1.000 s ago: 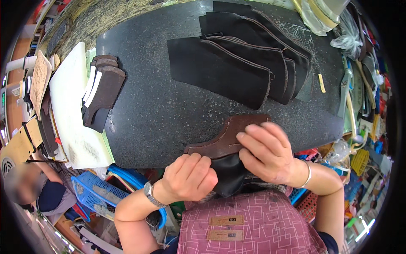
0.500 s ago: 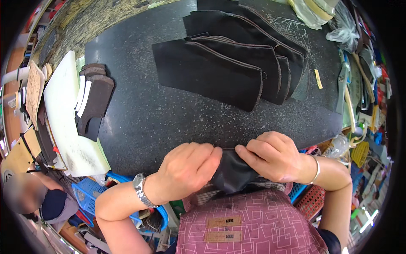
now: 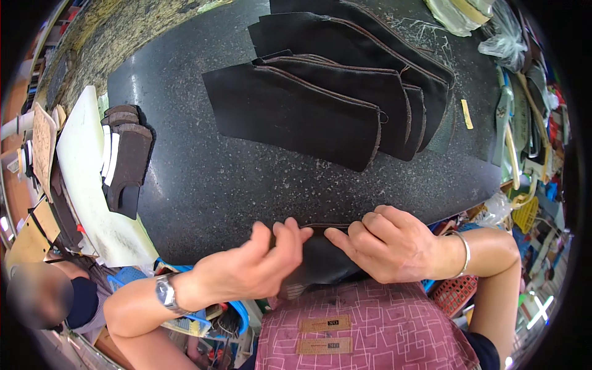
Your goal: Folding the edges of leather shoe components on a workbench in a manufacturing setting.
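Observation:
A black leather piece (image 3: 328, 260) with a seam along its top edge lies at the table's near edge and drops toward my lap. My right hand (image 3: 394, 246) is closed on it, thumb and curled fingers pinching the seam's right end. At the seam's left end is my left hand (image 3: 256, 265), slightly blurred, its fingers curled loosely with the tips at the leather edge; its thumb is hidden. Farther back, several similar black leather pieces (image 3: 290, 111) lie overlapped in a fanned pile, with stitched, pale-edged seams along their upper sides.
Dark, speckled table surface (image 3: 179, 185) surrounds the pile. On the left are stacked dark shaped pieces (image 3: 131, 160) and a white board (image 3: 83, 166). A yellow strip (image 3: 467, 115) lies at right. Blue basket (image 3: 237, 317) and red basket (image 3: 453, 295) stand below the edge. A person (image 3: 71, 299) is at far left.
My left hand has shifted left and its fingers have loosened from a tight pinch. The right hand has moved slightly left and down, and more of the leather's seam shows between the hands.

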